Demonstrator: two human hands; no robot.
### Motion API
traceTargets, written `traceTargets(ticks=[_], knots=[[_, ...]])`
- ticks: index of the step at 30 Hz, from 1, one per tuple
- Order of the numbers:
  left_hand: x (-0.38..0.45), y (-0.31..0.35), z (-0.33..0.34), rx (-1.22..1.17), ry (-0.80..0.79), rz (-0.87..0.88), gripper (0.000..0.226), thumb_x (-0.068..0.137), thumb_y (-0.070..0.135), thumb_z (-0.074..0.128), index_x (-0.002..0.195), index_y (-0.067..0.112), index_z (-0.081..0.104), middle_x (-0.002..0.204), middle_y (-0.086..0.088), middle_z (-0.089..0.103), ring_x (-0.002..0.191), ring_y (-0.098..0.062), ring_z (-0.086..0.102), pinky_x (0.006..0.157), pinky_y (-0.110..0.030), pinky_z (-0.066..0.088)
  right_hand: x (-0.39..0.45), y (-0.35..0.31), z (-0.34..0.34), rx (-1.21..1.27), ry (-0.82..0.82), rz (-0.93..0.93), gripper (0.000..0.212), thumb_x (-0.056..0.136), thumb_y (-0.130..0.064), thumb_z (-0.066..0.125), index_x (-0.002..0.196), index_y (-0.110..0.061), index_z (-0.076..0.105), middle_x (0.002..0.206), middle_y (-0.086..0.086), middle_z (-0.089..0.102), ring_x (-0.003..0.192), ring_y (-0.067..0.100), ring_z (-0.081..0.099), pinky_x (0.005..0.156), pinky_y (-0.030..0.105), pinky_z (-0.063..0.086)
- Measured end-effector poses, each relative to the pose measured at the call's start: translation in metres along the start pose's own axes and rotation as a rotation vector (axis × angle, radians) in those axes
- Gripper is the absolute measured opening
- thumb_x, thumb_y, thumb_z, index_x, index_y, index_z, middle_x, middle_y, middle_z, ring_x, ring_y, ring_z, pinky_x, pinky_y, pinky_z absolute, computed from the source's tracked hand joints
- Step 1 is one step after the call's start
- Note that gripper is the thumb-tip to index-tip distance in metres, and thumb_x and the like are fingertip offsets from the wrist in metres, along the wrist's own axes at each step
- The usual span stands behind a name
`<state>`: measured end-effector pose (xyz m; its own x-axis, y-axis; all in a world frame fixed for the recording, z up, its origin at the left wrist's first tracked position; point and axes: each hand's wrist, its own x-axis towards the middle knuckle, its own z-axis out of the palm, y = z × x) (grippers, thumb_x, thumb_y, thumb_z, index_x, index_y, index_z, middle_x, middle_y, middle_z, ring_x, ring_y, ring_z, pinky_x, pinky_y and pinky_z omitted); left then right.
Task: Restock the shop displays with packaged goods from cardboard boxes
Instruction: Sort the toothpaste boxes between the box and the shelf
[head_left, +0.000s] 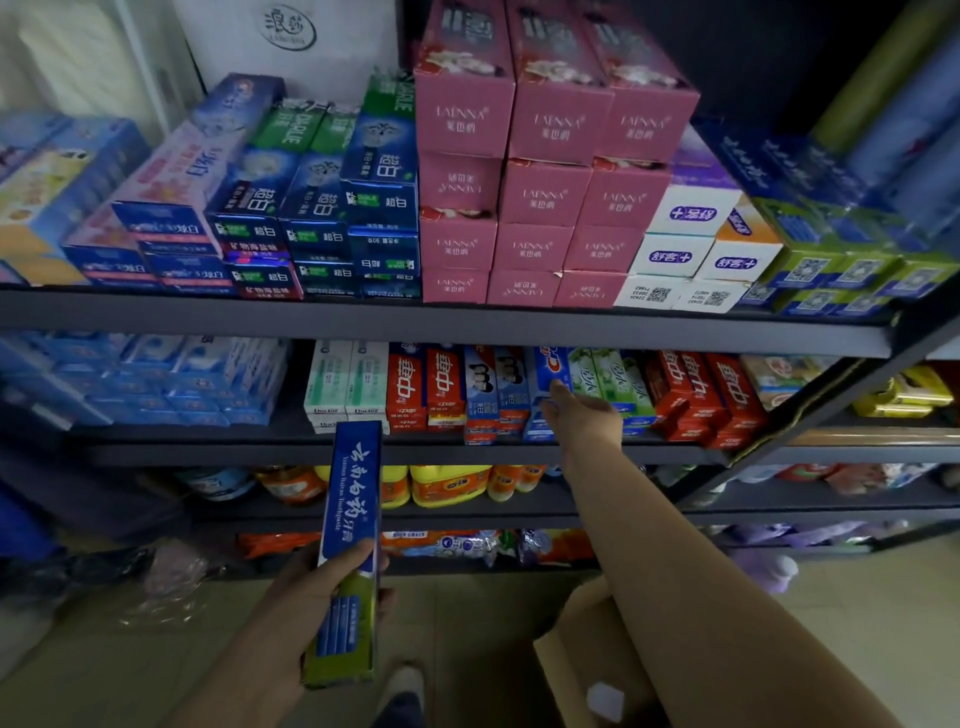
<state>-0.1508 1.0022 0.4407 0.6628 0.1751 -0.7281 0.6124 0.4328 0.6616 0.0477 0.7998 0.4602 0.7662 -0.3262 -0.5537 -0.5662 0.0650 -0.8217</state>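
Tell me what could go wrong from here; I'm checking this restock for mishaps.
1. The right hand reaches into tightly packed boxes on the second shelf; nudging the blue toothpaste box could topple its neighbours.
2. The left hand holds the long blue and green toothpaste box only near its lower end, so it might slip.
3. The cardboard box sits by the feet, a possible trip hazard.

We are standing in a shop: dark metal shelves (447, 322) are carrying stacked toothpaste cartons (322, 208) and detergent bottles (449, 486).
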Motion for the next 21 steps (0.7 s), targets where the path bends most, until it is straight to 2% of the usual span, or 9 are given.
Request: traceTargets(ticks=[3,5,7,10,12,14,16,18,21], knots=[[-0.001,0.010,0.008,-0.088,-0.009,-0.038,0.028,0.088,0.027,0.060,0.108,0.007,0.060,0.076,-0.015,0.074,0.050,-0.025,0.068,0.042,-0.030,0.053,0.003,0.004,-0.007,-0.026,-0.089,-0.082,0.019,0.087,-0.028,0.068,0.080,-0.011,0.063,0.074,0.001,0.063,0.067,0.013,0.060,0.072,0.029,0.053],[-0.001,0.015,0.016,-0.131,-0.001,-0.050,0.037,0.089,0.028,0.057,0.117,0.003,0.057,0.074,-0.017,0.073,0.052,-0.026,0.069,0.040,-0.028,0.052,-0.004,0.007,-0.013,-0.054,-0.055,-0.072,0.029,0.087,-0.035,0.068,0.100,-0.010,0.062,0.082,0.004,0.065,0.071,0.014,0.061,0.075,0.032,0.053],[-0.002,0.016,0.022,-0.172,-0.023,-0.051,0.045,0.088,0.028,0.057,0.124,0.002,0.053,0.071,-0.017,0.072,0.053,-0.027,0.069,0.042,-0.029,0.052,-0.022,0.009,-0.022,-0.126,-0.071,-0.093,0.037,0.087,-0.040,0.066,0.110,-0.012,0.058,0.094,0.005,0.065,0.073,0.014,0.060,0.071,0.033,0.050],[-0.012,0.018,0.036,-0.149,-0.095,0.007,0.055,0.073,0.036,0.064,0.121,0.009,0.058,0.092,-0.017,0.073,0.075,-0.028,0.071,0.065,-0.036,0.053,-0.077,0.014,-0.046,-0.357,-0.313,-0.188,0.023,0.091,-0.036,0.060,0.102,-0.015,0.058,0.086,0.001,0.062,0.070,0.012,0.057,0.065,0.026,0.046],[-0.019,0.019,0.046,-0.135,-0.132,0.062,0.054,0.073,0.037,0.064,0.121,0.012,0.060,0.099,-0.015,0.073,0.081,-0.026,0.069,0.071,-0.037,0.052,-0.120,0.019,-0.063,-0.521,-0.519,-0.197,0.013,0.093,-0.038,0.054,0.096,-0.026,0.058,0.088,-0.002,0.065,0.076,0.011,0.062,0.073,0.029,0.053],[-0.028,0.022,0.059,-0.119,-0.148,0.082,0.045,0.080,0.036,0.063,0.119,0.015,0.061,0.101,-0.013,0.073,0.084,-0.026,0.069,0.072,-0.038,0.053,-0.151,0.027,-0.076,-0.649,-0.656,-0.153,0.018,0.092,-0.046,0.050,0.098,-0.030,0.058,0.090,-0.004,0.067,0.082,0.011,0.065,0.083,0.033,0.056],[-0.034,0.025,0.075,-0.107,-0.157,0.085,0.046,0.080,0.037,0.062,0.119,0.014,0.061,0.101,-0.014,0.072,0.079,-0.026,0.069,0.067,-0.037,0.054,-0.172,0.034,-0.086,-0.589,-0.730,-0.067,0.026,0.085,-0.053,0.054,0.098,-0.031,0.059,0.090,-0.006,0.069,0.084,0.009,0.068,0.085,0.032,0.056],[-0.041,0.022,0.092,-0.103,-0.189,0.102,0.049,0.078,0.038,0.062,0.118,0.010,0.060,0.097,-0.015,0.072,0.075,-0.027,0.069,0.062,-0.036,0.053,-0.181,0.042,-0.093,-0.507,-0.740,-0.036,0.030,0.079,-0.054,0.058,0.101,-0.034,0.062,0.096,-0.010,0.073,0.088,0.004,0.069,0.081,0.021,0.053],[-0.055,0.020,0.129,-0.025,-0.247,0.118,0.039,0.082,0.031,0.061,0.113,0.006,0.059,0.092,-0.017,0.070,0.075,-0.029,0.069,0.065,-0.035,0.052,-0.186,0.056,-0.119,-0.332,-0.605,-0.076,0.031,0.089,-0.036,0.063,0.119,-0.026,0.062,0.117,-0.011,0.067,0.106,-0.004,0.061,0.079,0.003,0.043]])
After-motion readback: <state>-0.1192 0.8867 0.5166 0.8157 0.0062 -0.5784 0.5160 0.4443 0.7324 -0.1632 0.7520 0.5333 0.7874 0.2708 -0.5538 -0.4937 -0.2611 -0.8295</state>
